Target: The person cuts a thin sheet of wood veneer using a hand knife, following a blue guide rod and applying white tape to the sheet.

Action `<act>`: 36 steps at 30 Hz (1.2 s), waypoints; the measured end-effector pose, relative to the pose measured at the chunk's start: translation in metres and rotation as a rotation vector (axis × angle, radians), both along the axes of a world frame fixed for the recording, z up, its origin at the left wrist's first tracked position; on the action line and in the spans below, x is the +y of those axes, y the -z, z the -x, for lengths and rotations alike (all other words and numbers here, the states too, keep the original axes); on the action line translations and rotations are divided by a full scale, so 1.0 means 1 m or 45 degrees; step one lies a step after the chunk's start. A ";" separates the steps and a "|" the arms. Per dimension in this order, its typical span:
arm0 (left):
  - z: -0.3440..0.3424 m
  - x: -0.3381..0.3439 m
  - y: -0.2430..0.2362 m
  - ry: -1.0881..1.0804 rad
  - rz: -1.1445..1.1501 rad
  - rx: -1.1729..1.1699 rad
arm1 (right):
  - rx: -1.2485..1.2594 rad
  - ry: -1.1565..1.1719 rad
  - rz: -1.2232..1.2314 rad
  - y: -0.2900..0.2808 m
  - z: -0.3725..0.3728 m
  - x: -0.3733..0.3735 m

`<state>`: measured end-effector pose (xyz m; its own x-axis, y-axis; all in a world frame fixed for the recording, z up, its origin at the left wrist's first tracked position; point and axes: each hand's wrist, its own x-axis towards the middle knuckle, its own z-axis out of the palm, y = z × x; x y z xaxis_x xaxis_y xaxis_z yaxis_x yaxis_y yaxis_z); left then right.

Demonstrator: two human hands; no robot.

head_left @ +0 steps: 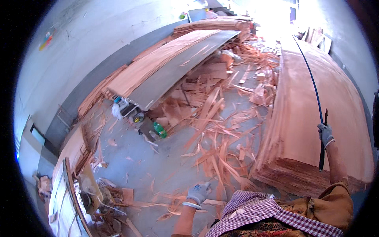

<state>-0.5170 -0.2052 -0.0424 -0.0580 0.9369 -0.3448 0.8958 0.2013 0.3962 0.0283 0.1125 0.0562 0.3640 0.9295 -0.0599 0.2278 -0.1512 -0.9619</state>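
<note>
My right hand (326, 133), in a grey glove, is closed around a long thin dark rod (311, 75) with a thicker black end below the fist. A short dark piece (326, 115) also sticks up from that fist; its kind I cannot make out. The rod reaches away over a tall stack of reddish-brown veneer sheets (316, 94) on the right. My left hand (198, 192), gloved in pale grey with a white band at the wrist, hangs over the littered floor. Its fingers look loosely stretched, with nothing seen in them.
Veneer strips (221, 150) litter the grey floor (130, 158). To the left stands a long table (173, 67) bearing veneer sheets, with a green bottle (159, 129) near its end. More stacked sheets (213, 24) lie at the back. Wood pieces (90, 189) crowd the lower left.
</note>
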 end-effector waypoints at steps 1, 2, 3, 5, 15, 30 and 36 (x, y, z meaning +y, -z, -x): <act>0.010 -0.003 -0.001 -0.034 0.086 -0.024 | 0.016 -0.068 0.010 0.007 0.024 0.016; 0.024 -0.005 0.010 -0.045 0.060 -0.076 | 0.030 -0.130 0.019 0.012 0.050 0.035; 0.043 -0.013 0.026 -0.047 0.039 -0.126 | 0.048 -0.182 0.034 0.017 0.077 0.049; 0.081 -0.015 0.033 -0.102 0.045 -0.191 | 0.108 -0.270 0.018 0.025 0.151 0.076; 0.269 0.004 0.026 -0.507 0.120 -0.205 | 0.417 -0.689 0.117 0.058 0.525 0.196; 0.569 0.027 -0.005 -1.213 -0.361 -1.053 | 0.220 -1.764 0.813 0.088 1.059 0.014; 0.700 0.030 0.009 -0.802 -0.064 -0.396 | 0.369 -1.965 1.114 0.104 1.170 -0.028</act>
<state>-1.2167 -0.1751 -0.0512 -0.5004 0.7728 -0.3904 0.4588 0.6191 0.6374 -1.1416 0.0841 -0.0474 -0.8219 0.0519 -0.5673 0.4970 -0.4213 -0.7586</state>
